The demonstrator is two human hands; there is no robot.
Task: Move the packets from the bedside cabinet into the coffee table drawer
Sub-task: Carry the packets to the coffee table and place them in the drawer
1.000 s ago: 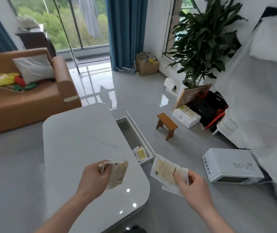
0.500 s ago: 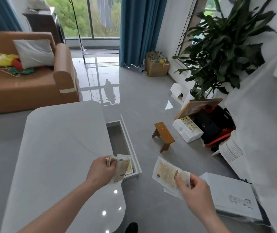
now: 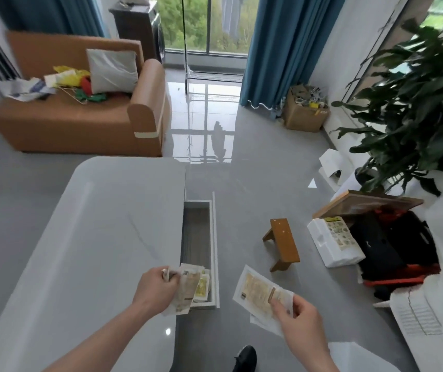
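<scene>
Head view shows the coffee table (image 3: 102, 237) with its drawer (image 3: 216, 253) pulled open, the right hand (image 3: 299, 318) pinching flat packets (image 3: 255, 291) beside it, the left hand (image 3: 154, 289) gripping more packets (image 3: 186, 287) above the drawer.

Low in the frame, the left hand (image 3: 155, 288) holds a tan packet (image 3: 185, 291) over the near end of the open drawer (image 3: 216, 251) (another packet (image 3: 202, 287) lies inside), beside the pale counter (image 3: 94, 237); the right hand (image 3: 299, 318) pinches a white-edged packet (image 3: 255, 289) above the floor
</scene>
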